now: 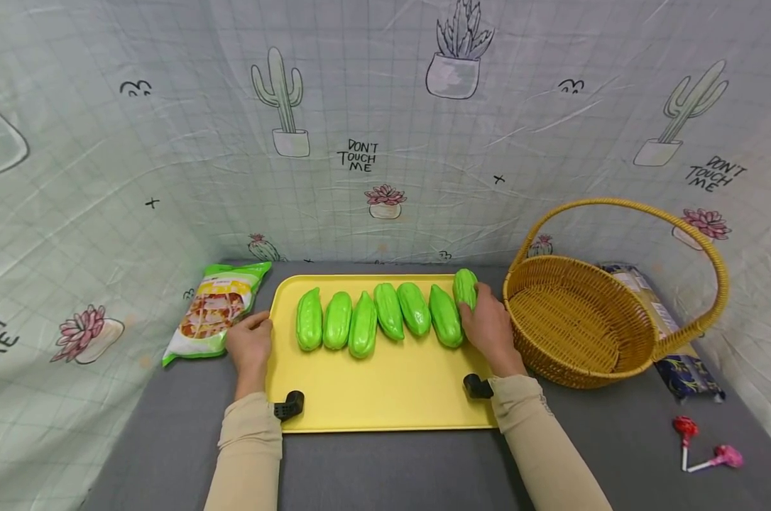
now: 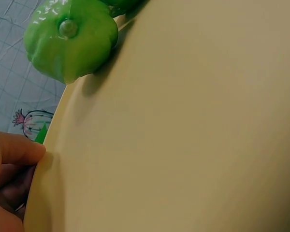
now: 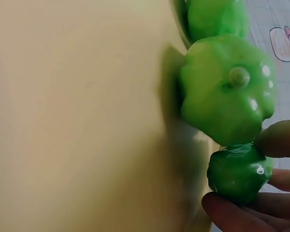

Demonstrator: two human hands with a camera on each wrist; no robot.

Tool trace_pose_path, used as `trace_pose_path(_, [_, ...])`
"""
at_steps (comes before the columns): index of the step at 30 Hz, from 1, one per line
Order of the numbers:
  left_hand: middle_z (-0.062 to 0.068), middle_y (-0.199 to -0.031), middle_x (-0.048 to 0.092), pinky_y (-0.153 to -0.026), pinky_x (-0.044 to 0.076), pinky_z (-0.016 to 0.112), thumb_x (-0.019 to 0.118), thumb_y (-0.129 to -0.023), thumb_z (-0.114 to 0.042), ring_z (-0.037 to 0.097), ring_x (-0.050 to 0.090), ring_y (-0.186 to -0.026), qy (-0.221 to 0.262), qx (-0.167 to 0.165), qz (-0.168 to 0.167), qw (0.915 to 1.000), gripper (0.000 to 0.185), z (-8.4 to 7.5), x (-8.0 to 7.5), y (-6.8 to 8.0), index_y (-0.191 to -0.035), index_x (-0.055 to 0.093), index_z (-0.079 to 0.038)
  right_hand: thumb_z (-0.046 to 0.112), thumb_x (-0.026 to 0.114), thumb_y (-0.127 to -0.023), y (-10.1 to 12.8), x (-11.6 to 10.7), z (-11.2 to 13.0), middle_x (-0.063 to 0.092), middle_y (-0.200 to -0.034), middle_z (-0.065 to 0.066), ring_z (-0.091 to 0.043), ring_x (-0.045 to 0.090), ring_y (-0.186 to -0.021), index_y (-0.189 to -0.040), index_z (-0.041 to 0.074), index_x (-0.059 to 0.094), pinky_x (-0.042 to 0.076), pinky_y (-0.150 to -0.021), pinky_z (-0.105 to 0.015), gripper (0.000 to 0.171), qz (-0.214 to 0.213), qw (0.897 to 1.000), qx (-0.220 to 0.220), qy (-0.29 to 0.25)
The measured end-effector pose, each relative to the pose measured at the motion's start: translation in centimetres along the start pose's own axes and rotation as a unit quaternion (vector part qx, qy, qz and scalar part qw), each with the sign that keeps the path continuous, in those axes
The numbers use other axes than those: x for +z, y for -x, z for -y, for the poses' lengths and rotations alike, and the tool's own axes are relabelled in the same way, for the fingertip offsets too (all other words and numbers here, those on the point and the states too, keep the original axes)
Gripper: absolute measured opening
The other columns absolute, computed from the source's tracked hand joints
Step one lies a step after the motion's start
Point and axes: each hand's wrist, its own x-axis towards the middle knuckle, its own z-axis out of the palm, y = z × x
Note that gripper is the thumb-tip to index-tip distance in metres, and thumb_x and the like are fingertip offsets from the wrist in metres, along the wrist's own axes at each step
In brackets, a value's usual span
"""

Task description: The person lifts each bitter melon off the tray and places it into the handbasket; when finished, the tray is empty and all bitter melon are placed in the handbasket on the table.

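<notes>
Several glossy green gourds [image 1: 375, 316] lie side by side in a row across the far half of a yellow tray [image 1: 385, 397]. My right hand [image 1: 481, 312] grips the rightmost gourd [image 1: 465, 285] at the tray's far right corner; in the right wrist view its fingers [image 3: 241, 212] curl round that gourd [image 3: 239, 171], beside the neighbouring gourd [image 3: 227, 89]. My left hand [image 1: 251, 339] holds the tray's left rim, thumb [image 2: 17, 150] on top and fingers tucked under the edge. The leftmost gourd [image 2: 70, 38] lies just beyond it.
A woven wicker basket [image 1: 577, 323] with a tall handle stands right of the tray. A green snack bag [image 1: 216, 312] lies left of it. A dark packet [image 1: 686, 369] sits behind the basket, and two lollipops [image 1: 705, 443] lie at the front right. Printed cloth walls enclose the grey table.
</notes>
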Motion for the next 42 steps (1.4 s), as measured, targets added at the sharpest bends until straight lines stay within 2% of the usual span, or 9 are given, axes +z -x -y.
trace_pose_path(5, [0.028, -0.127, 0.068, -0.099, 0.05, 0.046, 0.059, -0.1, -0.006, 0.038, 0.062, -0.122, 0.02, -0.003, -0.006, 0.9998, 0.029, 0.2, 0.0, -0.2, -0.123, 0.072, 0.003, 0.027, 0.057, -0.104, 0.5, -0.4, 0.5, 0.059, -0.136, -0.03, -0.049, 0.064, -0.111, -0.154, -0.002, 0.036, 0.052, -0.091, -0.06, 0.062, -0.026, 0.999, -0.026, 0.011])
trace_pose_path(9, [0.026, -0.127, 0.068, -0.091, 0.049, 0.035, 0.059, -0.1, -0.008, 0.035, 0.063, -0.12, 0.031, -0.006, -0.013, 0.9994, 0.028, 0.2, 0.0, -0.2, -0.123, 0.073, 0.002, 0.027, 0.059, -0.103, 0.8, -0.7, 1.0, 0.061, -0.134, -0.03, -0.048, 0.066, -0.107, -0.153, -0.001, 0.039, 0.053, -0.087, -0.06, 0.061, -0.045, 0.998, -0.044, 0.014])
trace_pose_path(14, [0.026, -0.127, 0.068, -0.08, 0.043, 0.022, 0.059, -0.1, -0.009, 0.034, 0.064, -0.118, 0.025, -0.006, -0.011, 0.9996, 0.028, 0.2, 0.0, -0.1, -0.123, 0.073, 0.001, 0.028, 0.06, -0.102, 1.2, -0.9, 1.3, 0.063, -0.133, -0.028, -0.047, 0.067, -0.105, -0.153, 0.001, 0.041, 0.053, -0.085, -0.06, 0.06, -0.052, 0.997, -0.047, 0.022])
trace_pose_path(22, [0.027, -0.126, 0.069, -0.073, 0.039, 0.014, 0.059, -0.1, -0.009, 0.034, 0.065, -0.116, 0.026, 0.0, -0.012, 0.9996, 0.028, 0.1, 0.1, 0.0, -0.123, 0.073, 0.001, 0.029, 0.06, -0.102, 1.8, -1.3, 1.6, 0.062, -0.136, -0.027, -0.045, 0.066, -0.11, -0.153, 0.002, 0.041, 0.053, -0.09, -0.058, 0.061, -0.055, 0.997, -0.056, 0.013])
trace_pose_path(31, [0.025, -0.125, 0.069, -0.073, 0.039, 0.014, 0.058, -0.1, -0.011, 0.032, 0.064, -0.115, 0.025, -0.009, -0.018, 0.9995, 0.03, 0.5, 0.0, 0.1, -0.123, 0.073, 0.001, 0.028, 0.061, -0.102, 2.5, -2.0, 1.8, 0.062, -0.135, -0.028, -0.044, 0.067, -0.107, -0.153, 0.002, 0.042, 0.055, -0.085, -0.057, 0.06, -0.066, 0.994, -0.083, -0.002])
trace_pose_path(35, [0.025, -0.124, 0.069, -0.074, 0.04, 0.015, 0.057, -0.101, -0.012, 0.032, 0.064, -0.114, 0.018, -0.002, -0.019, 0.9996, 0.03, 0.7, 0.0, 0.1, -0.123, 0.073, 0.001, 0.027, 0.062, -0.102, 2.8, -2.3, 1.9, 0.062, -0.133, -0.029, -0.043, 0.068, -0.105, -0.152, 0.001, 0.043, 0.055, -0.084, -0.056, 0.06, -0.074, 0.993, -0.096, -0.013])
trace_pose_path(42, [0.027, -0.124, 0.069, -0.087, 0.047, 0.03, 0.058, -0.1, -0.009, 0.035, 0.064, -0.117, 0.021, 0.01, -0.016, 0.9996, 0.029, 0.6, 0.4, 0.0, -0.122, 0.073, 0.002, 0.023, 0.061, -0.102, 3.5, -3.5, 1.3, 0.058, -0.14, -0.029, -0.044, 0.066, -0.111, -0.152, -0.002, 0.041, 0.056, -0.086, -0.056, 0.06, -0.079, 0.99, -0.113, -0.041])
